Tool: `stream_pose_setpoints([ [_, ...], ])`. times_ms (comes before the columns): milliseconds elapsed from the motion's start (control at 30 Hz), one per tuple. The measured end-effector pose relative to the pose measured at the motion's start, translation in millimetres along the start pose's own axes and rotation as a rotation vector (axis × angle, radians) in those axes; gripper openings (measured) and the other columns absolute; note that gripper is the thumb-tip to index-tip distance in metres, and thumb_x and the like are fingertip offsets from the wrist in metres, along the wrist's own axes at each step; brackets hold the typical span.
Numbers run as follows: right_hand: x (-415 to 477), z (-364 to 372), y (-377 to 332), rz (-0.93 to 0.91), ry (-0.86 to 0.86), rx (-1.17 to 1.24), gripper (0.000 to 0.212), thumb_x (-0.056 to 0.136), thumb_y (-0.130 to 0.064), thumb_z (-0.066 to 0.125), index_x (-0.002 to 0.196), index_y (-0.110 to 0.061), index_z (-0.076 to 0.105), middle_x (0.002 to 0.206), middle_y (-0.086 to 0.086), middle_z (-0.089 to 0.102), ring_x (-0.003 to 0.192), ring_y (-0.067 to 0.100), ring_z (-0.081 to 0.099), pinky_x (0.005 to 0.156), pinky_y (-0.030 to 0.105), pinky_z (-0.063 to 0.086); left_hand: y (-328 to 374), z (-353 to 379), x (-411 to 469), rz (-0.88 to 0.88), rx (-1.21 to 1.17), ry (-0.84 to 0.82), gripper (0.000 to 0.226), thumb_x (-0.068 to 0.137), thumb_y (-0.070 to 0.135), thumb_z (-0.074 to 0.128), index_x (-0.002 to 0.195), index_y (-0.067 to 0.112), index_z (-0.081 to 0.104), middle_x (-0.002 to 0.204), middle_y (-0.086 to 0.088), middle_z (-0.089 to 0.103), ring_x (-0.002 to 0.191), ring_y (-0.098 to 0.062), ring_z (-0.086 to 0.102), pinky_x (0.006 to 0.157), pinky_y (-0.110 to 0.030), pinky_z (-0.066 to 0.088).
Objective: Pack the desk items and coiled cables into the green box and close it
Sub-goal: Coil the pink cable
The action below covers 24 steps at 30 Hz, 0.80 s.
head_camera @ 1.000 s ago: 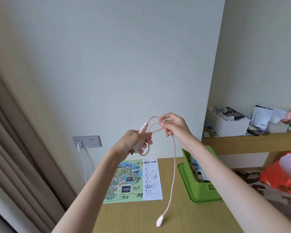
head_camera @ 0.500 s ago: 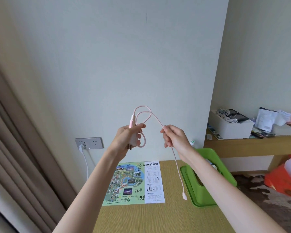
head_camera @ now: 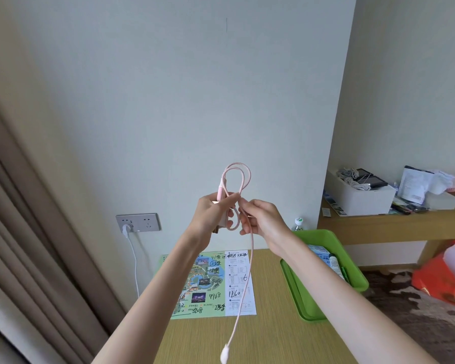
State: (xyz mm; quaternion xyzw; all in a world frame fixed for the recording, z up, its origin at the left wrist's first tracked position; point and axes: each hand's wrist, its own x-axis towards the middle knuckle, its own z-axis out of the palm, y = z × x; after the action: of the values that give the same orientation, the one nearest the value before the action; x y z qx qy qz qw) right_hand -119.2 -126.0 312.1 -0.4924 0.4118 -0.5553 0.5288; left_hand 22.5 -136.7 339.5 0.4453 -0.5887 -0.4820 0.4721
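Observation:
A pink charging cable (head_camera: 237, 177) is held up in front of the wall, looped above my hands. My left hand (head_camera: 212, 215) grips its white plug block and the loops. My right hand (head_camera: 260, 219) pinches the cable just right of the left hand. The free end hangs down over the desk to a white connector (head_camera: 224, 353). The green box (head_camera: 352, 274) stands open on the desk at the right, partly behind my right forearm, with papers inside. A colourful map sheet (head_camera: 216, 285) lies flat on the desk.
A wall socket (head_camera: 138, 222) with a white plug and cord is at the left, beside beige curtains (head_camera: 24, 258). A wooden shelf (head_camera: 378, 227) at the right carries a white box (head_camera: 363, 197) with cables and devices. A red bag (head_camera: 447, 279) sits on the floor.
My right hand has come back to the left hand, adding a loop to the coil. The hanging end has dropped lower again, toward the desk's front.

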Motion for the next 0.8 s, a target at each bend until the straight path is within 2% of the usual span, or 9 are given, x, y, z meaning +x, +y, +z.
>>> stream_pose_setpoints([
  [67,0,-2,-1,0.039,-0.023,0.004,0.025,0.093,-0.027,0.063,0.077,-0.009,0.057,0.062,0.004,0.057,0.048,0.016,0.052,0.054,0.029,0.051,-2,-1,0,-0.013,0.015,-0.014,0.024,0.088,0.034,0.068,0.076,0.013,0.065,0.06,0.001,0.055,0.053,-0.016,0.047,0.053,-0.028,0.034],
  [200,1,-5,0,0.094,-0.128,0.039,0.023,0.093,-0.028,0.062,0.081,-0.009,0.059,0.067,0.004,0.056,0.052,0.016,0.052,0.059,0.029,0.052,-4,-3,1,0.0,-0.02,0.015,0.026,0.09,0.032,0.065,0.074,0.012,0.063,0.063,0.001,0.057,0.052,-0.012,0.051,0.05,-0.022,0.038],
  [333,1,-15,5,0.161,-0.218,0.004,0.026,0.093,-0.037,0.058,0.084,-0.013,0.06,0.066,-0.001,0.054,0.05,0.013,0.047,0.06,0.026,0.05,-2,-13,7,0.004,-0.23,0.123,0.024,0.095,0.022,0.059,0.086,0.001,0.065,0.082,-0.009,0.068,0.076,-0.018,0.065,0.06,-0.029,0.051],
  [433,0,-28,14,0.159,-0.241,-0.027,0.023,0.09,-0.036,0.062,0.085,-0.013,0.063,0.063,-0.003,0.05,0.051,0.011,0.043,0.06,0.024,0.048,0,-28,11,0.03,-0.432,0.089,0.021,0.097,0.016,0.054,0.096,-0.004,0.062,0.092,-0.013,0.07,0.089,-0.023,0.068,0.068,-0.031,0.057],
  [633,4,-45,25,0.151,-0.152,-0.183,0.025,0.088,-0.036,0.067,0.083,-0.012,0.071,0.06,-0.007,0.045,0.051,0.008,0.042,0.068,0.026,0.048,3,-47,11,-0.006,-0.67,0.08,0.011,0.097,0.015,0.053,0.09,0.008,0.058,0.088,-0.009,0.07,0.088,-0.024,0.071,0.085,-0.032,0.052],
  [733,6,-52,26,0.142,-0.088,-0.247,0.03,0.086,-0.04,0.069,0.082,-0.01,0.07,0.058,-0.006,0.044,0.05,0.008,0.043,0.071,0.028,0.049,7,-51,8,-0.041,-0.93,0.03,0.012,0.099,0.013,0.049,0.091,0.007,0.055,0.084,-0.008,0.07,0.086,-0.022,0.073,0.083,-0.042,0.059],
  [800,5,-56,26,0.153,-0.071,-0.294,0.032,0.085,-0.041,0.07,0.08,-0.01,0.07,0.057,-0.006,0.043,0.049,0.007,0.043,0.071,0.028,0.049,10,-54,7,-0.052,-1.1,0.023,0.014,0.097,0.011,0.049,0.085,0.007,0.054,0.073,-0.005,0.064,0.075,-0.018,0.071,0.081,-0.044,0.059],
])
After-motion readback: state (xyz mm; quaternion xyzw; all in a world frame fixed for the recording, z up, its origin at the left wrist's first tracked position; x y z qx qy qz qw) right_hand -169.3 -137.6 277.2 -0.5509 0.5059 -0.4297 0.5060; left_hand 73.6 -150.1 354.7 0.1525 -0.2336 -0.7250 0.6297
